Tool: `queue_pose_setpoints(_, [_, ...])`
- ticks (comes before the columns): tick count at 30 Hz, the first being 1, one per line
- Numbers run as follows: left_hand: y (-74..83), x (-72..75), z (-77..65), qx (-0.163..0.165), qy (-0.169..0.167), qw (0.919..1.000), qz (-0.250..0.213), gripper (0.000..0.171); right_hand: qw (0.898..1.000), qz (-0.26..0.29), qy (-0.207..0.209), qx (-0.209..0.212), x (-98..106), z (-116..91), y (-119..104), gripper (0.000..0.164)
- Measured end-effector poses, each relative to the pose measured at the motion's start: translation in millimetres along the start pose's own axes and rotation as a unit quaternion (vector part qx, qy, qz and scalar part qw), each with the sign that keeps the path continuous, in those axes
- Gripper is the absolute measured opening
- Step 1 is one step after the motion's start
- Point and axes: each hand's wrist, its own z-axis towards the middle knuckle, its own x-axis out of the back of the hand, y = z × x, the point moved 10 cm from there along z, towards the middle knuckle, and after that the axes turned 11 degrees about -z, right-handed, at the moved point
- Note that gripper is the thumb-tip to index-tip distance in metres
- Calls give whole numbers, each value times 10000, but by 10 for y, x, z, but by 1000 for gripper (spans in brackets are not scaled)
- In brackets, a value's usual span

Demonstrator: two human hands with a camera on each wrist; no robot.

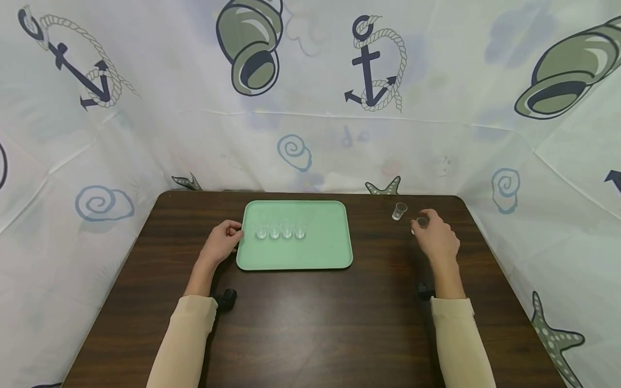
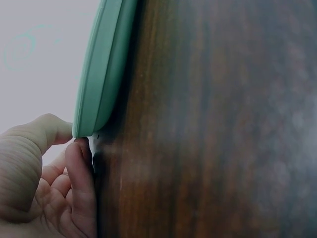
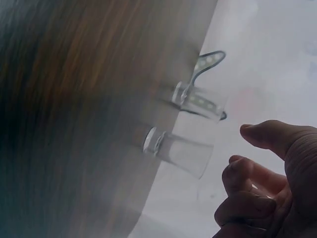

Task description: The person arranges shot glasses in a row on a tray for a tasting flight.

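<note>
A light green tray lies on the table with a row of several small clear shot glasses on its left half. My left hand pinches the tray's left rim, thumb on one side and fingertips on the other, as the tray edge in the left wrist view shows. My right hand is over the nearer of two shot glasses at the table's right. In the right wrist view this nearer glass stands apart from the parted thumb and loosely bent fingers. The other glass is just behind, to the left.
The dark wooden table ends at a back edge close behind the tray and glasses. White cloth printed with anchors and shells hangs around it. A black wrist camera sits at the left cuff.
</note>
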Motion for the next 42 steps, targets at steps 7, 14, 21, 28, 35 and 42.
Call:
queue_pose_setpoints(7, [21, -1, 1, 23, 13, 10000, -6, 44, 9989, -91, -385, -252, -97, 98, 160, 66])
queue_pose_setpoints(14, [55, -25, 14, -41, -75, 10000, 13, 46, 9987, -78, -444, -256, -118, 129, 173, 67])
queue_pose_setpoints(21, [69, -45, 34, -80, -117, 9999, -7, 44, 9986, -62, -395, -352, -110, 115, 181, 61])
queue_pose_setpoints(28, [74, -44, 38, -81, -108, 9999, 6, 45, 9984, -21, -435, -351, -138, 134, 187, 58])
queue_pose_setpoints(35, [72, -30, 39, -161, -123, 9998, 39, 43, 9988, 8, -256, -413, -156, 140, 196, 52])
queue_pose_setpoints(42, [24, 6, -7, -73, -104, 9999, 75, 43, 9991, -8, -307, -290, -202, 119, 109, 52])
